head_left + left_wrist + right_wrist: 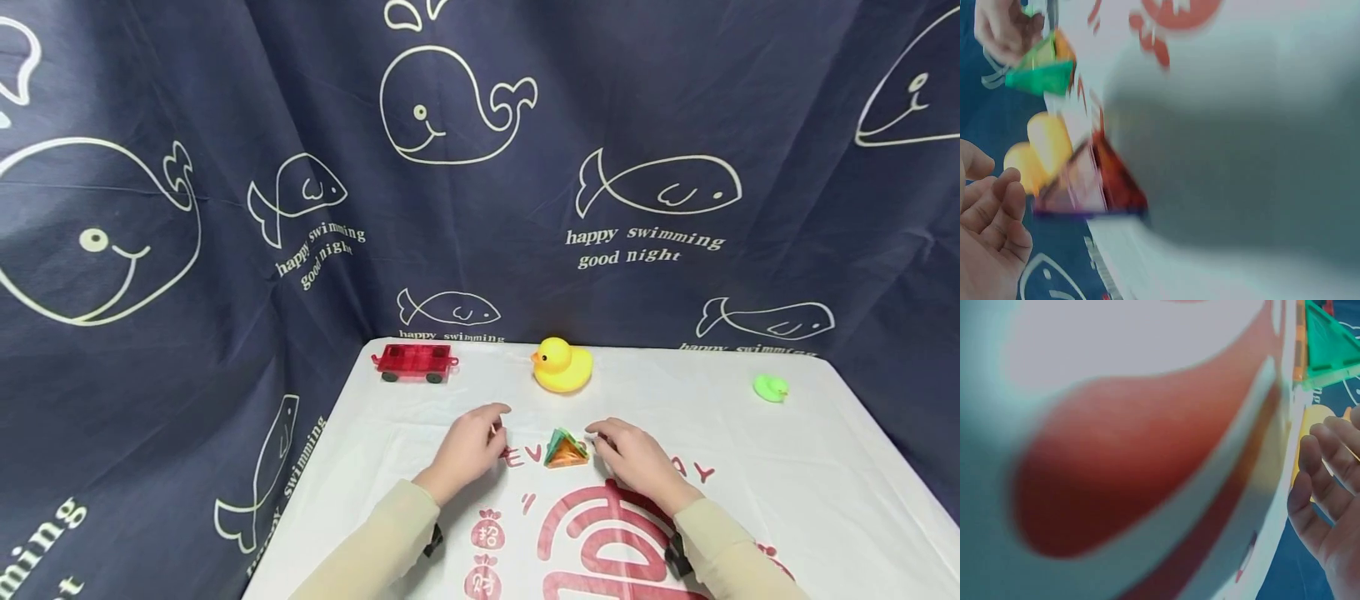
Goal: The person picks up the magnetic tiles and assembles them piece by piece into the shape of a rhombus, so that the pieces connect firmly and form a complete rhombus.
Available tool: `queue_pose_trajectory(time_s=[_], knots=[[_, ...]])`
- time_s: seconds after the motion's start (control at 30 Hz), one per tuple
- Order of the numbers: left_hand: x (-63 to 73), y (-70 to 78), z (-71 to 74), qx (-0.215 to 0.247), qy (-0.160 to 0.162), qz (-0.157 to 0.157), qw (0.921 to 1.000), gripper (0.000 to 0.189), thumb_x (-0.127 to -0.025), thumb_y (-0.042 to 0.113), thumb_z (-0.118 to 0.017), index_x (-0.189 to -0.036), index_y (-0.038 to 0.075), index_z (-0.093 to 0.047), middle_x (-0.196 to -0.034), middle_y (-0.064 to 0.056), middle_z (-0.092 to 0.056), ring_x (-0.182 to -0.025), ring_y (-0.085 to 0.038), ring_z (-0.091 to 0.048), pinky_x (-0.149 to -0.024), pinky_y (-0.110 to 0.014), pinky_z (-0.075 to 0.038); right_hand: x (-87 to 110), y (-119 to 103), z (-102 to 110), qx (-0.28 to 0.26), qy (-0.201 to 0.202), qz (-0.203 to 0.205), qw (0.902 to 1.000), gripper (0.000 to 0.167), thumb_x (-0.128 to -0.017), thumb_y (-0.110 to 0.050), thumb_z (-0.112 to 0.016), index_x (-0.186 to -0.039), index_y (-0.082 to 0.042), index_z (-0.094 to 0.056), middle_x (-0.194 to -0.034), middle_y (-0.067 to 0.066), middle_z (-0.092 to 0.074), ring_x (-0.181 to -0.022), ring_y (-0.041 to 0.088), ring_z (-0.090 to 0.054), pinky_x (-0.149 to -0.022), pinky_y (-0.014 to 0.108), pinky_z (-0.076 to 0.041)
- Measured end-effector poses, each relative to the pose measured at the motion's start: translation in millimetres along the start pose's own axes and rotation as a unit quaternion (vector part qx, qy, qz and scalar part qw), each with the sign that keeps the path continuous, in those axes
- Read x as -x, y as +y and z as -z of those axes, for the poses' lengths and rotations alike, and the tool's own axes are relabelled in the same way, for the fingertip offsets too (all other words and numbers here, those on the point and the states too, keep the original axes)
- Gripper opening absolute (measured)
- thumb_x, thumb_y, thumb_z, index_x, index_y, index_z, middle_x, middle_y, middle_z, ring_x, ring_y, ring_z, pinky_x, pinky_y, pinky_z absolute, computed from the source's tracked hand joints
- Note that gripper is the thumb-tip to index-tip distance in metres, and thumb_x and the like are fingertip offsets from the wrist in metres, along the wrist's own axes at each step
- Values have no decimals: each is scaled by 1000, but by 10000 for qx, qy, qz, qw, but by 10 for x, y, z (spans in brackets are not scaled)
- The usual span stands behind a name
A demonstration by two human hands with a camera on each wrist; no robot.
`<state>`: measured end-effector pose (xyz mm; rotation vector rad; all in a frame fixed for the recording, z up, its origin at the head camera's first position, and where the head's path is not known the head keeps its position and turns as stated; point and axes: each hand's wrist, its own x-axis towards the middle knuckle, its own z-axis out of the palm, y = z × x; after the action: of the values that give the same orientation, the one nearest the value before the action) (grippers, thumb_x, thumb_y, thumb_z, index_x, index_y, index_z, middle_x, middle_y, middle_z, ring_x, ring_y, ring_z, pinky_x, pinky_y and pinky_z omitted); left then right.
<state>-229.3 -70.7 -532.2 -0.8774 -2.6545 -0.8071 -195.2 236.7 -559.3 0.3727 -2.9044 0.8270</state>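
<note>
On the white tablecloth stands a small pyramid of translucent magnetic tiles (566, 450), green and orange, between the two hands. A second tile pyramid (1094, 181), red and purple, shows near the left hand in the left wrist view; that hand mostly hides it in the head view. My left hand (471, 443) hovers with loosely bent fingers, a gap between it and the red pyramid. Just right of the green pyramid is my right hand (637, 458), fingers relaxed and holding nothing. The right wrist view shows the green tile (1332, 347) beyond those fingers.
A yellow rubber duck (562, 367) sits behind the pyramids. At the back left is a red wheeled toy car base (414, 361), and a small green duck (770, 387) is at the back right. A dark blue curtain (480, 233) hangs behind the table.
</note>
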Motion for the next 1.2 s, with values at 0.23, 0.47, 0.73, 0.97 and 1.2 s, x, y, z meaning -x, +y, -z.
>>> queue_pose_trajectory(time_s=[0.23, 0.47, 0.73, 0.97, 1.2], knots=[[-13, -343, 165, 100, 283, 470, 9984, 23, -94, 4, -64, -115, 7, -73, -93, -3, -70, -77, -14, -61, -76, -37, -54, -198, -2, 37, -175, -229, 193, 9994, 22, -99, -9, -66, -119, -8, -74, -108, 3, -70, -88, 14, -60, -82, 43, -53], [-16, -571, 131, 245, -270, 767, 9964, 24, -93, -5, -65, -112, 6, -73, -98, -5, -69, -88, -18, -65, -84, -40, -54, -382, -32, 4, -449, -792, 397, 9951, 29, -98, -2, -68, -125, -10, -72, -108, 1, -68, -97, 18, -63, -92, 47, -54], [27, -660, 14, 761, -1041, 286, 9912, 49, -89, -20, -56, -131, 2, -66, -119, -11, -67, -105, -24, -64, -98, -43, -51, -448, -41, -68, -724, -1244, 1052, 9840, 45, -95, 8, -67, -136, -12, -68, -129, 3, -65, -120, 26, -62, -104, 52, -48], [55, -656, -38, 703, -1304, 163, 9888, 52, -89, -18, -55, -132, 7, -68, -129, -6, -69, -120, -24, -62, -107, -44, -45, -478, -31, -94, -772, -1416, 1484, 9757, 41, -95, 11, -64, -128, -12, -72, -126, 3, -68, -120, 25, -63, -104, 51, -48], [61, -659, -65, 556, -1324, 290, 9892, 47, -91, -13, -57, -128, 12, -71, -130, -2, -69, -121, -23, -59, -108, -42, -44, -466, -35, -77, -833, -1501, 1340, 9760, 40, -95, 11, -64, -127, -11, -72, -127, 3, -70, -120, 26, -64, -104, 53, -48]])
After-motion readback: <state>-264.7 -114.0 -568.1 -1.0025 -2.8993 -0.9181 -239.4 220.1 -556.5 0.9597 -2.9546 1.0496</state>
